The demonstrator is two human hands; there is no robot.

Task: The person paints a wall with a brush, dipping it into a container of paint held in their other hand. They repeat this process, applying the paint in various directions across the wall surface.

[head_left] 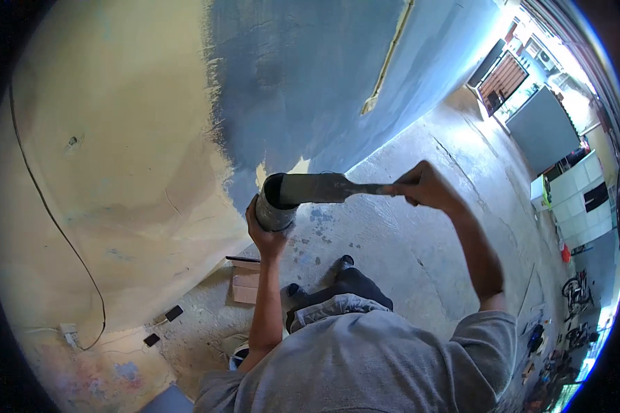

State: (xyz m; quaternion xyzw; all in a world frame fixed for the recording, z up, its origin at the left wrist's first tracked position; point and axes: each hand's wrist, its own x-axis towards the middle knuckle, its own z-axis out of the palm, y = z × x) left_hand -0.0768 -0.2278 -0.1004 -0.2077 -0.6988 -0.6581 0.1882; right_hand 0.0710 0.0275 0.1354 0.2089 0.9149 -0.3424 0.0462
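Observation:
My left hand [264, 233] is wrapped round a paint-smeared cylindrical can [277, 219], its dark open mouth facing up. In my right hand [422, 186] is a wide, flat paintbrush [315, 188], gripped by its thin handle and lying level across the view. The grey brush end overlaps the can's mouth at the rim. Just beyond the can stands a wall with a freshly coated blue-grey area [282, 89] and a cream area [117, 138] to its left. Small cream patches show at the lower edge of the blue-grey coat.
A cardboard box [245, 283] lies by the wall's foot. A black cable [45, 196] hangs down the cream wall to a socket [68, 332], with two small black devices nearby. White drawers [582, 186] and bicycles [576, 292] stand far right on the concrete floor [420, 241].

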